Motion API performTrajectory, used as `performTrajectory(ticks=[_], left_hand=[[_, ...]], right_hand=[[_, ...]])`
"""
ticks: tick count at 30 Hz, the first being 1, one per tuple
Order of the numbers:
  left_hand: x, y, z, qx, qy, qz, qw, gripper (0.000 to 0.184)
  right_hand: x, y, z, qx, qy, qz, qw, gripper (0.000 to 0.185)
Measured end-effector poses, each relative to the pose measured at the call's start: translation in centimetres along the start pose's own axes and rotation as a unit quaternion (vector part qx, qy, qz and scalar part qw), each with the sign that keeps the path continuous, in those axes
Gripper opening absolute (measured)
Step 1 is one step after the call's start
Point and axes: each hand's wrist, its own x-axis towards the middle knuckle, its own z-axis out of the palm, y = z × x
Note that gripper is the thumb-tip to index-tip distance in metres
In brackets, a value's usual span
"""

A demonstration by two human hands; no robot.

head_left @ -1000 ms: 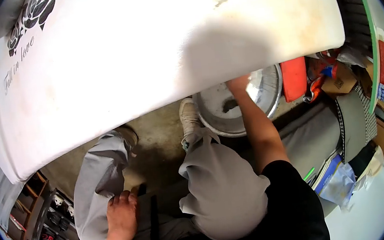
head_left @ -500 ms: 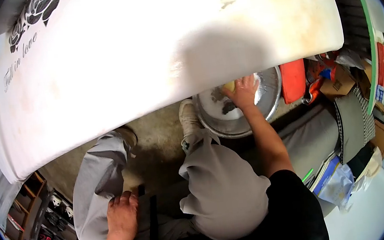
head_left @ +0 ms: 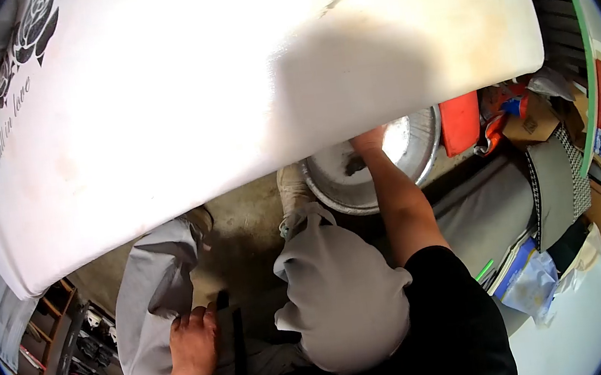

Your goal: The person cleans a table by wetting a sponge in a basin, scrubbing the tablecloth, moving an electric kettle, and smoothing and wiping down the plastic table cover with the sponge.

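My right hand (head_left: 369, 140) reaches into a round metal basin (head_left: 346, 201), its fingers hidden beneath the edge of a white-covered table (head_left: 184, 141). What it holds, if anything, is out of sight. A small dark patch (head_left: 354, 165) shows inside the basin beside my wrist; I cannot make out what it is. My left hand (head_left: 193, 342) rests on my leg in grey trousers (head_left: 145, 316), palm down with the fingers slightly bent, holding nothing. The table cover carries a black rose print and lettering at the left, with a smudge near the top.
A red object (head_left: 461, 123) stands right of the basin, near a cardboard box (head_left: 530, 123). Beyond my right arm lies a grey padded seat (head_left: 484, 203) with a cushion (head_left: 553, 196) and papers in plastic (head_left: 526, 280). A shelf (head_left: 51, 312) with shoes is at the left.
My right hand has moved forward under the table edge, so its fingers and the yellow piece seen under them are now hidden. My left hand stays on my leg. The view has shifted slightly.
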Motion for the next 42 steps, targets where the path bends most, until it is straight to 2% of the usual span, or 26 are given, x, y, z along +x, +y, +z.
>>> performTrajectory(ticks=[2, 5, 8, 9, 12, 13, 16, 18, 21, 22, 25, 28, 31, 34, 37, 40, 41, 42], left_hand=[[0.1, 0.1, -0.4, 0.003, -0.011, -0.005, 1.0, 0.029], [0.1, 0.3, -0.8, 0.004, -0.002, 0.011, 1.0, 0.031], [0.1, 0.4, -1.5, 0.005, 0.02, 0.027, 0.999, 0.03], [0.0, 0.4, -1.8, 0.006, 0.022, 0.028, 0.999, 0.03], [-0.4, 0.4, -2.4, 0.03, 0.029, 0.034, 0.999, 0.03], [-0.6, 0.4, -2.0, 0.018, 0.028, 0.026, 0.999, 0.03], [-0.6, 0.0, -1.0, 0.007, 0.026, 0.02, 0.999, 0.031], [-0.6, -0.1, -0.9, 0.016, 0.025, 0.033, 0.999, 0.031], [-0.6, 0.1, -1.6, 0.021, -0.026, 0.014, 0.999, 0.032], [-0.5, 0.3, -1.6, 0.017, -0.008, 0.013, 1.0, 0.032], [-0.4, 0.6, -2.0, 0.002, 0.031, 0.021, 0.999, 0.033], [-0.5, 0.7, -2.7, -0.011, 0.029, 0.027, 0.999, 0.035], [-0.8, 0.4, -2.3, -0.007, -0.003, 0.002, 1.0, 0.037], [-0.6, 0.4, -1.9, -0.029, -0.02, -0.018, 0.999, 0.038], [-0.4, 0.5, -2.0, -0.023, -0.011, -0.01, 1.0, 0.037], [-0.4, 0.5, -1.8, -0.025, -0.019, -0.011, 0.999, 0.037], [-0.2, 0.4, -1.7, -0.024, -0.037, -0.016, 0.999, 0.038], [-0.2, 0.4, -1.7, -0.022, -0.056, -0.023, 0.998, 0.038]], right_hand=[[1.3, 1.6, 3.9, -0.014, 0.04, -0.014, 0.999, 0.086], [1.5, 1.7, 4.2, 0.009, 0.047, -0.011, 0.999, 0.09], [0.5, 0.4, 0.7, -0.037, 0.043, -0.029, 0.998, 0.09], [-0.8, -0.7, -2.5, 0.043, 0.031, -0.033, 0.998, 0.094], [-3.5, -0.7, -5.9, 0.035, 0.037, -0.034, 0.998, 0.101], [-4.0, -0.8, -6.5, 0.058, 0.006, -0.019, 0.998, 0.11], [-5.7, -2.3, -9.1, 0.03, -0.035, -0.029, 0.999, 0.111], [-3.7, 0.0, -6.5, 0.033, -0.029, -0.071, 0.997, 0.106], [-1.3, 1.1, -2.3, -0.017, 0.051, -0.119, 0.991, 0.093], [-0.6, 1.7, -1.4, -0.045, 0.092, -0.128, 0.987, 0.087], [0.7, 3.8, 1.7, -0.002, 0.107, -0.117, 0.987, 0.073], [0.2, 2.9, -1.3, 0.05, -0.019, -0.065, 0.997, 0.063], [-0.6, 0.9, -4.6, 0.149, -0.065, 0.062, 0.985, 0.06], [-1.4, 0.8, -5.8, 0.159, -0.057, 0.102, 0.98, 0.07], [-1.8, 1.8, -7.0, 0.226, -0.025, 0.068, 0.971, 0.083], [-3.4, -0.2, -9.1, 0.038, 0.067, 0.107, 0.991, 0.095], [-2.5, 0.4, -7.9, 0.055, 0.008, 0.076, 0.996, 0.1], [-2.8, 0.0, -7.4, 0.022, 0.002, 0.055, 0.998, 0.101]])
